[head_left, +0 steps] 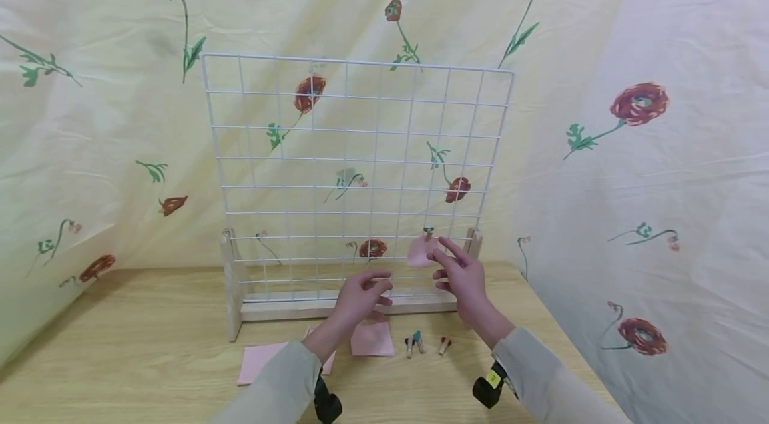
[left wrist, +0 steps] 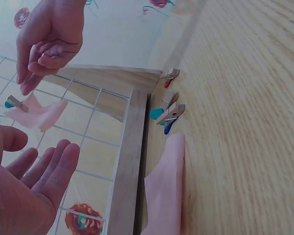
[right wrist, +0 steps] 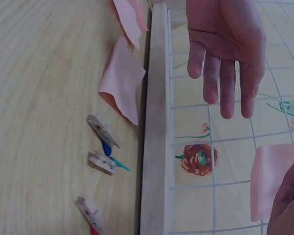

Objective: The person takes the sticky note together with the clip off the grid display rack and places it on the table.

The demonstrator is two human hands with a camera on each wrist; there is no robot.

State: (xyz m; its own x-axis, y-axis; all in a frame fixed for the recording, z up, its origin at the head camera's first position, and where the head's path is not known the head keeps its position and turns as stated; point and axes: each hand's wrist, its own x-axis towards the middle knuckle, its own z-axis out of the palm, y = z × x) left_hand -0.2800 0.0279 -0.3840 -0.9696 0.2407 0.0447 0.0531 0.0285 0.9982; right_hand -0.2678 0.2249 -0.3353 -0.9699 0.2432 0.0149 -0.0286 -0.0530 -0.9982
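Behind everything hangs a pale cloth point(head_left: 661, 210) printed with red flowers, seen whole only from the head camera, which also shows the wooden table point(head_left: 120, 357) it drapes down to. On the table stands a white wire grid point(head_left: 354, 170) in a wooden base point(head_left: 288, 309); the wrist views show only its lower wires and the base rail running past. Both hands hover in front of the grid's lower right part, holding nothing. The left hand point(head_left: 360, 297) is relaxed, its fingers loosely extended, and the left wrist camera shows its palm and fingers free of the wires. The right hand point(head_left: 462, 277) is open too, with its fingers loosely bent, just beside a small pink paper square point(head_left: 420, 252) that hangs from a low wire by a teal-tipped clothespin point(left wrist: 13, 103); whether the fingertips touch the paper cannot be told. More pink paper sheets point(head_left: 372, 338) lie flat on the table near the base, below the left hand, and the wrist views show one curling up against the rail. Smallest are three loose wooden clothespins point(head_left: 416, 342) on the table to the right of the sheets; the wrist cameras show their teal, blue and red tips, which the head view barely shows.
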